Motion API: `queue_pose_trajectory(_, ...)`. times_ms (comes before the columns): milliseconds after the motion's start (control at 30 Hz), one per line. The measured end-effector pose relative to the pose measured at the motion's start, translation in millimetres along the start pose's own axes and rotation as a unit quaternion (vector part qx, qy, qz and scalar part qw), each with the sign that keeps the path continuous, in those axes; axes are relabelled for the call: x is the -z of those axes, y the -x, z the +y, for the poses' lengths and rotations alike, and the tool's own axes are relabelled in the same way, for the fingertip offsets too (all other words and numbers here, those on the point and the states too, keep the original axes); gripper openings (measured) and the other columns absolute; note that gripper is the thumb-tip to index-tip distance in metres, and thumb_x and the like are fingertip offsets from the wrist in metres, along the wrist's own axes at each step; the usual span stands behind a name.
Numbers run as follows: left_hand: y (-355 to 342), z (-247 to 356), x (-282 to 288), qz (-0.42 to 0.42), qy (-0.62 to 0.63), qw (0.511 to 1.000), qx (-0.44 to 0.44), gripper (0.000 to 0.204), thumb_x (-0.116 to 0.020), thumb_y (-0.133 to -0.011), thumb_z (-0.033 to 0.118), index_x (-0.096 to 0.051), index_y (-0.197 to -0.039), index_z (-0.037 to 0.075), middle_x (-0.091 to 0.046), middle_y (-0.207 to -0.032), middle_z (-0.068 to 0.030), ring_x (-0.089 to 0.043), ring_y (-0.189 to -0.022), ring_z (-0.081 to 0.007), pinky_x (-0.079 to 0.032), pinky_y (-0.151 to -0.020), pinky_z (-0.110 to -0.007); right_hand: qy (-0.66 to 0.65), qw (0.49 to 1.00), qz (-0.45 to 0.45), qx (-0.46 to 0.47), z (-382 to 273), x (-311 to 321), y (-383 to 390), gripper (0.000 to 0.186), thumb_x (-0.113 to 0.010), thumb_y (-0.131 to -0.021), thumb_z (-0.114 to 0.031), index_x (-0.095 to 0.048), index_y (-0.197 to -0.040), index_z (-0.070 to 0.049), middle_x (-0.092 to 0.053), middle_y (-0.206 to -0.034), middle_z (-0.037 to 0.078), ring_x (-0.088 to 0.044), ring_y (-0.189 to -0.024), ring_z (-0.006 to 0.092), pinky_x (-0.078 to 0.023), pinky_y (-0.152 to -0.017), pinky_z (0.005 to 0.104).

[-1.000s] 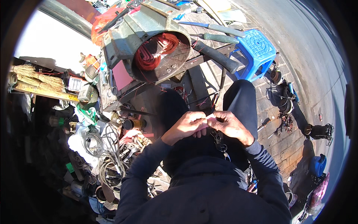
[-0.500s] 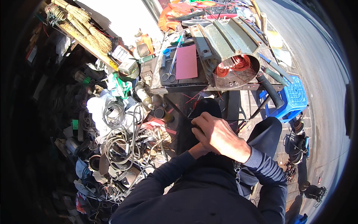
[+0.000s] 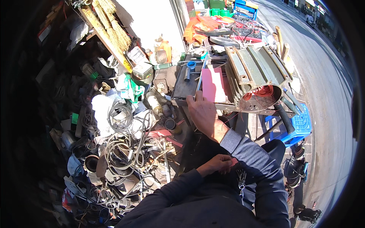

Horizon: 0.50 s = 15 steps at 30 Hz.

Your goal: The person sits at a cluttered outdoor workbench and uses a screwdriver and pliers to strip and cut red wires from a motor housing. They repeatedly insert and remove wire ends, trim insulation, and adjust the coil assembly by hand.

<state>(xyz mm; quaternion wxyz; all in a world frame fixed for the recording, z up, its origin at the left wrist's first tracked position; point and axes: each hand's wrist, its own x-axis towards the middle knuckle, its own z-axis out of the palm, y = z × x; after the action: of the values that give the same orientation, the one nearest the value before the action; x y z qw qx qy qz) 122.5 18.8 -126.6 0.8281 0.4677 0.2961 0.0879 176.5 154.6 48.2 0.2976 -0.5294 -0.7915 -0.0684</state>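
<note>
My right hand (image 3: 203,114) reaches forward to the near edge of a dark metal worktop (image 3: 181,86). Its fingertips are at the lower end of a thin metal rod (image 3: 200,78), beside a pink sheet (image 3: 213,84); whether they grip the rod is unclear. My left hand (image 3: 217,164) stays low over my lap, fingers curled around a small pink piece (image 3: 232,162). A green ribbed motor housing (image 3: 258,72) with red-orange windings (image 3: 261,92) lies on the worktop, right of the pink sheet.
A heap of coiled wires and cables (image 3: 125,144) with scrap parts covers the ground at left. Straw brooms (image 3: 112,28) lean at the upper left. A blue plastic stool (image 3: 300,127) stands at right by the paved road (image 3: 323,68). Tools and an orange cloth (image 3: 197,24) crowd the far worktop.
Both hands were together over my lap. My right hand has since left the left one and stretched forward to the worktop edge, while my view swung left toward the wire heap.
</note>
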Motion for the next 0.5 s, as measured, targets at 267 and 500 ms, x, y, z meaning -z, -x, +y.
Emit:
queue_pose_trajectory(267,-2.9,-5.4,2.3,-0.015,0.004,1.000,-0.007,0.028,-0.063,-0.105,0.030,-0.070,-0.105,0.003,-0.071,-0.079,-0.0058,-0.065,-0.061,-0.0112,-0.049,-0.054,-0.023,-0.056,0.997,0.005,-0.046,7.6,3.9,-0.4,0.023,-0.065,-0.088,-0.004,-0.059,-0.111,-0.007,-0.062,-0.100,0.019,-0.072,-0.080,0.0358,-0.059,-0.063,0.0435)
queue_pose_trajectory(500,1.8,2.4,0.4,0.007,-0.038,0.999,0.011,0.020,-0.057,-0.107,0.023,-0.066,-0.101,0.006,-0.073,-0.081,-0.0076,-0.067,-0.060,-0.0129,-0.050,-0.053,-0.024,-0.679,0.660,0.102,-0.304,4.9,0.6,-21.5,0.013,-0.062,-0.098,-0.010,-0.061,-0.109,-0.002,-0.075,-0.096,0.018,-0.067,-0.066,0.0178,-0.052,-0.058,0.0313)
